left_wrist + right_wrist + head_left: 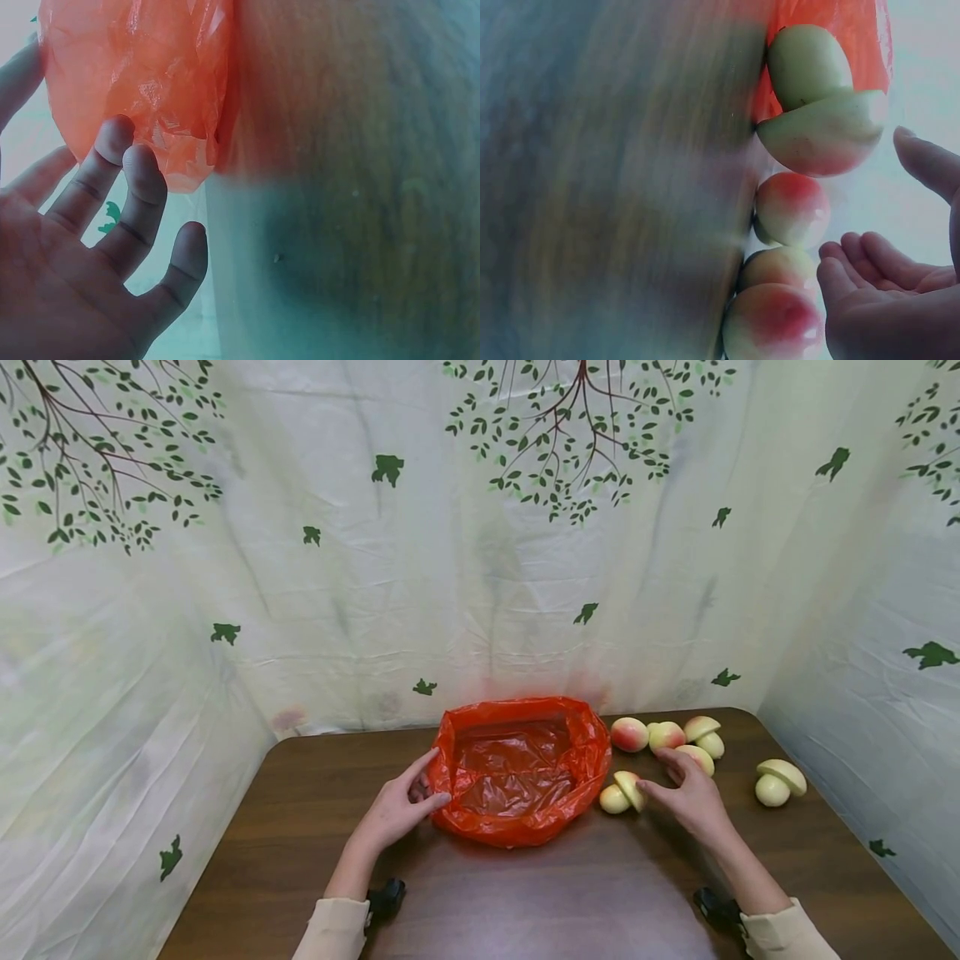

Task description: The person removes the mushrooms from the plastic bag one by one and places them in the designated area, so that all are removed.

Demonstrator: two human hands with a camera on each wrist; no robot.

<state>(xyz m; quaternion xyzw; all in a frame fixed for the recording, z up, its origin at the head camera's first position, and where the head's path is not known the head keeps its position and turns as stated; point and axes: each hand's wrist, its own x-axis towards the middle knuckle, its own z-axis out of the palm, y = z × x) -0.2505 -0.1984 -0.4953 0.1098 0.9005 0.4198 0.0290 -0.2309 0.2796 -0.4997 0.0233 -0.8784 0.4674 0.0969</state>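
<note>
A red plastic bag (517, 827) stands with its mouth wide open near the back of the table. My left hand (397, 806) is at the bag's left side, thumb and fingers spread; the left wrist view has its loosely bent fingertips close against the red plastic (172, 82). To the right of the bag, my right hand (692, 797) hovers with thumb and fingers apart and nothing between them. Left of its thumb lies a pale mushroom-shaped piece (621, 793), with a round stem and blushed cap. Beyond its fingers, a yellow-red peach (696, 758) is partly hidden.
More peaches (630, 735) and another mushroom-shaped piece (705, 737) cluster at the back right. One more mushroom-shaped piece (780, 782) lies by the table's right edge. Leaf-printed cloth (495, 568) hangs behind and beside the brown table (315, 810).
</note>
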